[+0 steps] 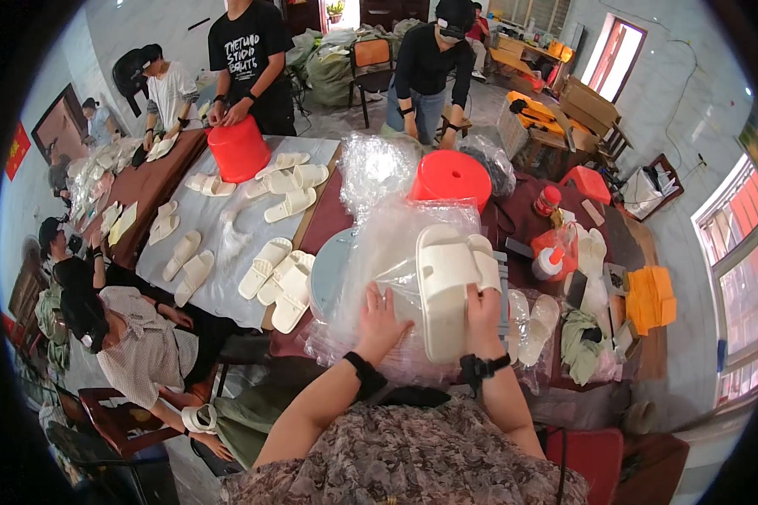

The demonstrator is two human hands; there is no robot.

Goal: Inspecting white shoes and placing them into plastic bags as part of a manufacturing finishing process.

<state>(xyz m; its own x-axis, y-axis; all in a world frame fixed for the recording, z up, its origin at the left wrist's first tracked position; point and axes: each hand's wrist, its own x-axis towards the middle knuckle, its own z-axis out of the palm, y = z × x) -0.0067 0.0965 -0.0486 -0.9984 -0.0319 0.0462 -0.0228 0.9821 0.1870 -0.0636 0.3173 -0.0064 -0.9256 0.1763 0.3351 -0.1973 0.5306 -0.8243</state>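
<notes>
My right hand [483, 324] is closed round the near end of a pair of cream slippers [443, 290], held together with their straps toward the far side. To their left my left hand [382, 323] lies with fingers spread on a clear plastic bag [387, 261], which crumples up beside and beyond the slippers. A grey-blue round stool top [332, 273] shows partly under the plastic. More clear plastic bags [337, 345] lie beneath my hands. Several cream slippers [288, 290] rest on the table left of the bag.
Red plastic stools [451, 178] stand beyond the bags and at the far left. On the right are a white bottle with a red top [548, 263], bagged slippers [537, 330], a green cloth [583, 337] and orange packets [649, 300]. Co-workers stand or sit around the tables.
</notes>
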